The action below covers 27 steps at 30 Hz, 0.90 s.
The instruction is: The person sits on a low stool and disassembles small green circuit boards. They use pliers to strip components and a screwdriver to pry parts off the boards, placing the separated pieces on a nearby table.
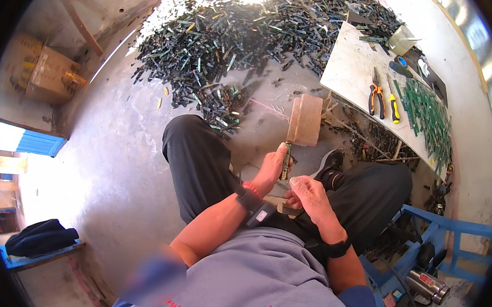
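The left hand [271, 169] pinches a green strip [285, 166] before a rough brown block [305, 120]; the right hand [311, 197] curls nearby, its hold unclear. Beyond, a flat board [349, 69] bears slender green pieces [426, 115]; a translucent cup [401, 41], contents indistinct, stands near a jagged dark heap [219, 49].

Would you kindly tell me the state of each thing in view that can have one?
Left hand: closed on a green strip
Green strip: held, partly uncovered
Right hand: fingers curled; whether it holds anything is hidden
Pliers: lying on the white board, handles apart
Yellow-handled tool: lying beside the pliers
Loose green strips: heaped on the board
Dark strips: piled loose on the floor
Dark cloth: bunched up
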{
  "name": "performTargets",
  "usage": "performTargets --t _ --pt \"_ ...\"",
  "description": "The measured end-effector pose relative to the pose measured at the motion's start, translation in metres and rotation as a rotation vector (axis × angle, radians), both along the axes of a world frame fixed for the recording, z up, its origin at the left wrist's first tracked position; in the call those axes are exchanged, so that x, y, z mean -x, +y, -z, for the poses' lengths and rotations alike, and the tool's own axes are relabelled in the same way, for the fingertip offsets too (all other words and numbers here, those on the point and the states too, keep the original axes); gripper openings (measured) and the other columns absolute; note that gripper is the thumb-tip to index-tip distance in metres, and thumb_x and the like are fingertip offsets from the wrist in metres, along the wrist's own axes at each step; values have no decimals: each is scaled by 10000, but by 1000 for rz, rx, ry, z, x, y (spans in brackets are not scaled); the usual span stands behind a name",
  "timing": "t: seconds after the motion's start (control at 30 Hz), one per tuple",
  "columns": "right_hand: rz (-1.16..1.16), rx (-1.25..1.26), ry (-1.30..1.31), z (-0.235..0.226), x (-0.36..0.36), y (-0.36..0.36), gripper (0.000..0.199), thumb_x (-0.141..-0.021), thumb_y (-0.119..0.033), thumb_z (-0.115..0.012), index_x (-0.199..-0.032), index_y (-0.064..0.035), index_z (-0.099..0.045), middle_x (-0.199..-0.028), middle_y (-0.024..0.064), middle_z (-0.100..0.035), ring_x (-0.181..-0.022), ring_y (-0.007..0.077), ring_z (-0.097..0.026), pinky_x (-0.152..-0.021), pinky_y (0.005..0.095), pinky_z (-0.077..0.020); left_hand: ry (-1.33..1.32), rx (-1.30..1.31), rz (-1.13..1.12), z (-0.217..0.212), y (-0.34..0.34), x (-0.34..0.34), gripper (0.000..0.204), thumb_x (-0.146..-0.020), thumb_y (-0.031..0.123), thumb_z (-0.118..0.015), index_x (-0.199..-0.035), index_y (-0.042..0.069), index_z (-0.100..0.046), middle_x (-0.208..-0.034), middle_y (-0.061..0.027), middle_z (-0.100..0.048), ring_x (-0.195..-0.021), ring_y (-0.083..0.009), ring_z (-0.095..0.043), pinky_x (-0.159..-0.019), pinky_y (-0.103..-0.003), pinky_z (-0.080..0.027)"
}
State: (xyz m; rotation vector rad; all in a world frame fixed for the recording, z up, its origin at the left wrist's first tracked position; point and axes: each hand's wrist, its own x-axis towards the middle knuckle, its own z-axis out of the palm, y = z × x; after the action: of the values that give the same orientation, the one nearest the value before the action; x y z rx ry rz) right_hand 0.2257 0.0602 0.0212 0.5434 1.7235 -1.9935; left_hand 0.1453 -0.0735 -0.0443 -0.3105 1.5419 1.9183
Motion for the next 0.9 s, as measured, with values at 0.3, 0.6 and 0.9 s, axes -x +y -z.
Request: performTargets --t 0.3,0.6,0.9 --pt "48 -27 -13 8 12 -8 204 -868 -158 -635 -960 9 -564 -751 79 -635 -565 101 -581 -461 208 -463 89 33 -46 4 11 -5 592 -958 532 -378 -706 36 -582 -602 -16 -522 -490 -108 -443 -451 -262 -344" --pt "226 -99 52 2 21 34 148 -813 -58 -568 -916 28 -631 -641 24 -549 -435 63 -426 -386 204 -340 -60 -108 98 -5 -1 -2 584 -928 548 -439 -777 1 -580 -574 -24 -457 -476 -111 -411 -457 -251 -362" --pt "13 -273 126 -32 37 81 180 -783 -86 -543 -850 31 -661 -577 -35 -491 -444 37 -400 -401 197 -302 -111 -118 207 -11 2 -3 494 -922 501 -499 -761 36 -547 -592 -16 -482 -462 -101 -383 -467 -245 -341"
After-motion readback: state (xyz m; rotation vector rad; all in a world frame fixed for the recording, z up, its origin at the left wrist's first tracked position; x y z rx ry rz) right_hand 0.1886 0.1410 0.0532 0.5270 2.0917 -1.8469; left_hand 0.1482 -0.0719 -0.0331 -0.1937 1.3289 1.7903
